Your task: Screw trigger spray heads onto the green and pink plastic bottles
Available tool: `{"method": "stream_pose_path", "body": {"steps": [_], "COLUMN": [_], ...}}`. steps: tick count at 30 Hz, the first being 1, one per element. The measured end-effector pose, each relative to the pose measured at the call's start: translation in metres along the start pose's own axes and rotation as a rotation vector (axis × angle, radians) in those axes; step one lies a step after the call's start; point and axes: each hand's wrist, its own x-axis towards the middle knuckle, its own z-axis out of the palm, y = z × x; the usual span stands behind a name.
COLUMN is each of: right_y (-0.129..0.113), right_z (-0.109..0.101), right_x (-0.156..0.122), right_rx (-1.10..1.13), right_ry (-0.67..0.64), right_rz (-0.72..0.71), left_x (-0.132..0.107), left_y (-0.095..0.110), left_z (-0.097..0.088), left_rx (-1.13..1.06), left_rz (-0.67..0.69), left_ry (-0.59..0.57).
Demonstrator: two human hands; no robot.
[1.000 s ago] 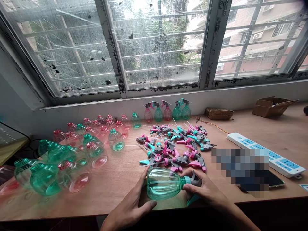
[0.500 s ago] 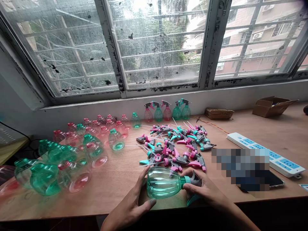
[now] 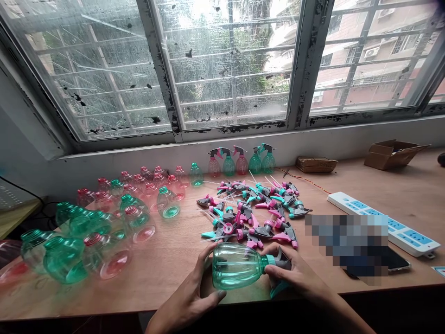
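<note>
A clear green spray bottle (image 3: 236, 266) lies sideways between my two hands at the table's front edge. My left hand (image 3: 200, 278) is curved round its base, thumb below and fingers behind. At the neck, my right hand (image 3: 287, 269) grips the grey and teal spray head (image 3: 278, 260), whose trigger points down. Just beyond the bottle is a loose heap of pink, teal and grey spray heads (image 3: 267, 227) with thin tubes. Green bottles (image 3: 66, 260) and pink bottles (image 3: 107, 253) without heads stand on the left.
Several bottles with spray heads fitted (image 3: 227, 164) line the wall below the window. Toward the right are a white power strip (image 3: 382, 222), a dark phone-like slab (image 3: 396, 260) partly blurred out, a flat brown carton (image 3: 316, 163) and an open cardboard box (image 3: 389, 155).
The bottle has shifted very slightly downward in my hands. Both hands keep nearly the same hold, and everything else stays in place.
</note>
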Motion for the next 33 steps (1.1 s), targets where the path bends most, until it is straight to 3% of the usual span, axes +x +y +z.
{"method": "stream_pose_path", "body": {"steps": [17,28,33], "right_y": [-0.001,0.003,0.005], "right_z": [0.003,0.0,-0.001], "right_x": [0.0,0.0,0.0], "right_rx": [0.03,0.009,-0.003], "right_ry": [0.002,-0.009,-0.014], "right_rz": [0.031,0.01,0.009], "left_x": [-0.004,-0.003,-0.004], "left_y": [-0.013,-0.006,-0.013], "left_z": [-0.002,-0.002,0.0], "left_rx": [0.049,-0.071,-0.051], "left_rz": [-0.065,-0.008,-0.015], "left_ry": [0.007,-0.013,0.021]}}
